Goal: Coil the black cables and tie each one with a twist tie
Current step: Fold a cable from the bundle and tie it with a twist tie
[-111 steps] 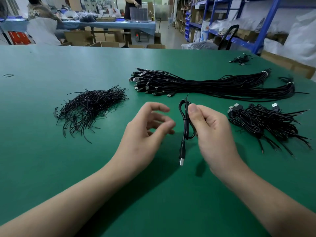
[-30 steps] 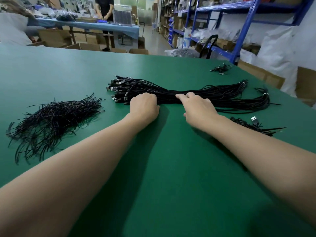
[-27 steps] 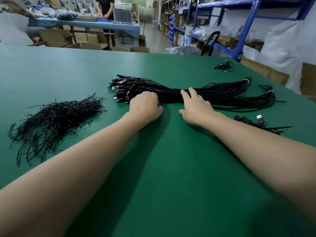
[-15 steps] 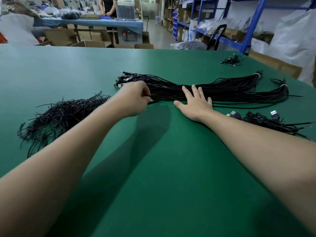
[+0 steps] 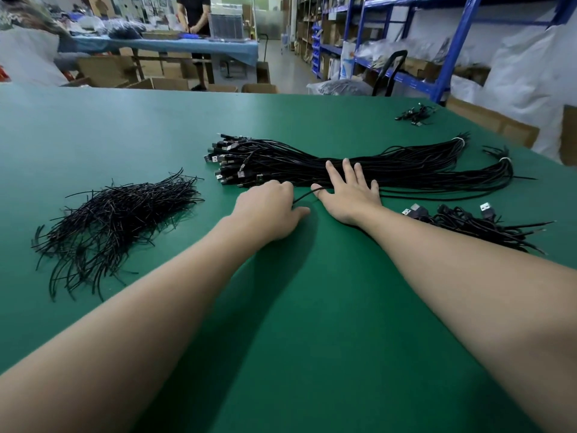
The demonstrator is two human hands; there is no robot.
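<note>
**Cable station: items on the green table**

1. Table [image 5: 281, 323]: green top that carries every item below.
2. Cable bundle [image 5: 406, 168]: a long sheaf of straight black cables lying left to right across the far middle of the table. The USB plugs [image 5: 226, 162] are fanned out at its left end. The right end splits into two tails, each bound by a pale band [image 5: 458, 140].
3. Single cable [image 5: 304, 196]: one black strand at the near edge of the bundle, running from the left hand to under the right thumb.
4. Left hand [image 5: 268, 210]: in the middle of the table, just near of the plug end. Its fingers are curled, pinching the single cable.
5. Right hand [image 5: 349, 195]: flat, palm down, with fingers straight and spread. It presses on the middle of the cable bundle and grasps nothing.
6. Twist ties [image 5: 115, 220]: a loose heap of short black wires on the left, well apart from the bundle.
7. Coiled cables [image 5: 468, 223]: a small pile on the right, near of the bundle, partly behind the right forearm. Their plugs face left.
8. Small cable cluster [image 5: 415, 115]: at the far right edge of the table.
9. Surroundings: blue shelving [image 5: 449, 48] at far right; a blue-covered bench [image 5: 175, 46] at far left with a person [image 5: 193, 10] standing behind it.
</note>
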